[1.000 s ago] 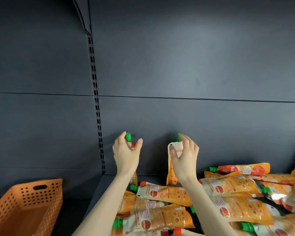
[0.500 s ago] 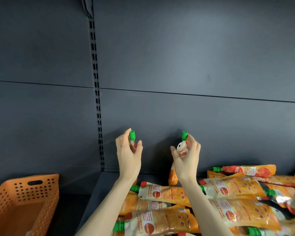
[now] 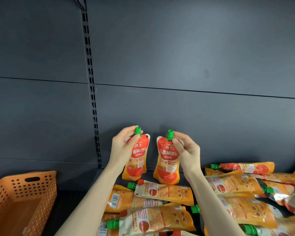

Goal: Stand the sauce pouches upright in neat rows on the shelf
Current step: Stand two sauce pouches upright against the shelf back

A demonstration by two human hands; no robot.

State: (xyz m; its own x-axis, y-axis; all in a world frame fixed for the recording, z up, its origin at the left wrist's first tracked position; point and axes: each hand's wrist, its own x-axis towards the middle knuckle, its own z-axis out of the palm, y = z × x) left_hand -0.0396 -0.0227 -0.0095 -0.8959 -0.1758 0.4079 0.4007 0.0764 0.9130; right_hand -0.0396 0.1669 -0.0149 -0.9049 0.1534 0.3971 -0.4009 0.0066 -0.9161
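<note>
- Between the left hand (image 3: 122,149) and the right hand (image 3: 187,150), how many pouches stand up?
- Two. The left pouch (image 3: 137,160) is pinched at its neck by the left hand, thumb and fingers curled just under the left cap (image 3: 138,130). The right pouch (image 3: 168,164) is gripped the same way by the right hand, under the right cap (image 3: 170,134). They are side by side, apart, fronts to the camera, at the back of the shelf (image 3: 102,178).
- Do they rest on it?
- Their bases are down at the board; whether they bear weight I cannot tell.
- How do they look?
- Glossy soft film, waisted in the middle, wide at the foot. Red above, orange below, white lettering, a tomato picture near the base, a green screw cap on top.
- And below the hands?
- Loose pouches (image 3: 162,191) lie flat in a heap, mostly backs up, pale orange, some showing barcodes. Six green caps show among them, but the heap runs out of frame, so I cannot give a full count.
- Anything else?
- One orange plastic basket (image 3: 20,198) with punched holes, down to the left of the left hand, and a dark matte back panel (image 3: 177,57) behind both hands.
</note>
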